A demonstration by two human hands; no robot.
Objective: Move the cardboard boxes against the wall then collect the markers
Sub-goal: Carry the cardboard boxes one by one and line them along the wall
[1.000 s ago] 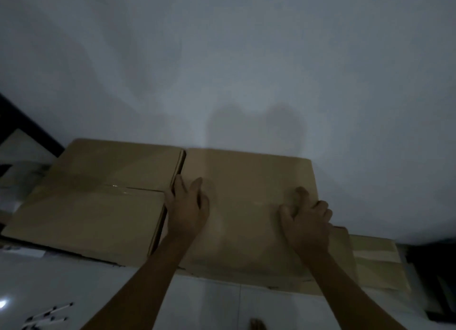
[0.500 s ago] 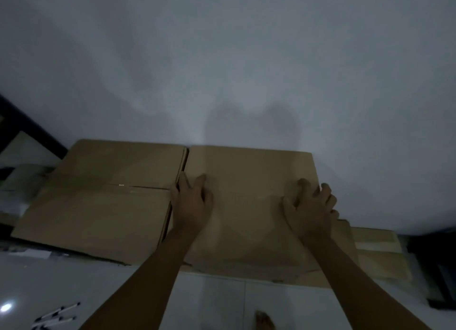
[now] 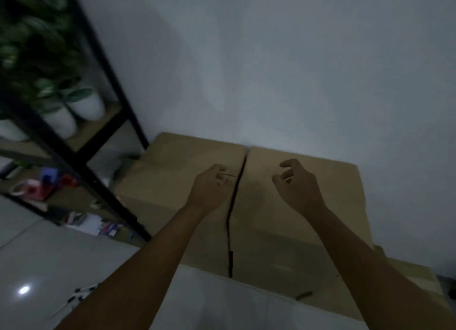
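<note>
We held our left hand [image 3: 212, 186] and right hand [image 3: 294, 184] out above the two cardboard boxes [image 3: 296, 206], fingers loosely curled and gripping nothing. The boxes sat side by side against the white wall [image 3: 271, 70], a dark gap between them. The markers [image 3: 79, 296] lay on the pale tiled floor [image 3: 37, 255] lower left, near a black shelf [image 3: 81, 157] with potted plants [image 3: 74, 105]

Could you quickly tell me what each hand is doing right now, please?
Left hand: open, fingers loosely curled, holding nothing, above the left cardboard box.
Right hand: open, fingers loosely curled, holding nothing, above the right cardboard box.
</note>
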